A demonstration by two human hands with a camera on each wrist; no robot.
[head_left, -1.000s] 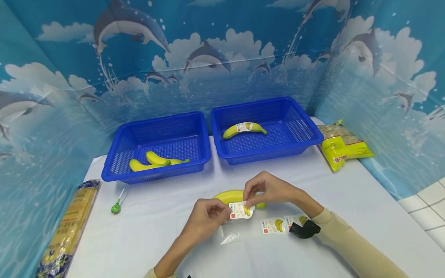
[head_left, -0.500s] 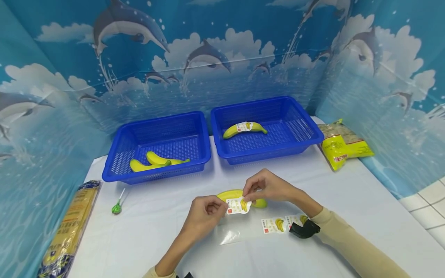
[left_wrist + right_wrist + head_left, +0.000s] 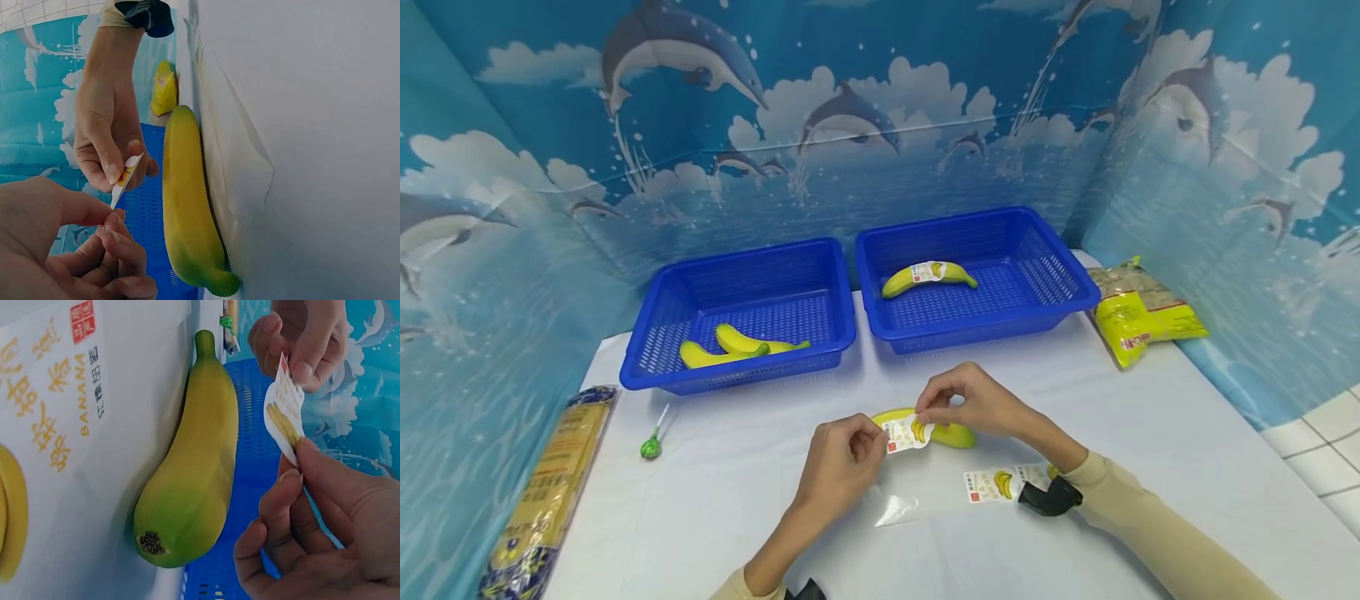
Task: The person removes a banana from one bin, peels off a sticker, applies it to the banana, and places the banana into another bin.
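A white sticker [image 3: 904, 433] printed with bananas is stretched between both hands, above a yellow-green banana [image 3: 957, 436] that lies on the white table. My left hand [image 3: 844, 461] pinches its left end between thumb and forefinger. At the other end, my right hand [image 3: 973, 402] pinches the part with the banana picture. In the right wrist view the sticker [image 3: 285, 412] hangs apart from the banana [image 3: 194, 456]. Below the right hand lies a clear backing sheet [image 3: 917, 500] that bears more banana stickers [image 3: 992, 484], partly covered by the right wrist's black strap.
Two blue baskets stand at the back. The left basket [image 3: 737, 260] holds two bananas [image 3: 722, 356]; the right basket [image 3: 1000, 323] holds one labelled banana [image 3: 955, 276]. A green lollipop [image 3: 651, 447] and a long noodle-like package [image 3: 553, 483] lie left, a yellow bag [image 3: 1138, 312] right.
Both hands have moved the sticker slightly left and up, away from me and over the banana. The banana in front of me has shifted slightly right; the baskets stay put.
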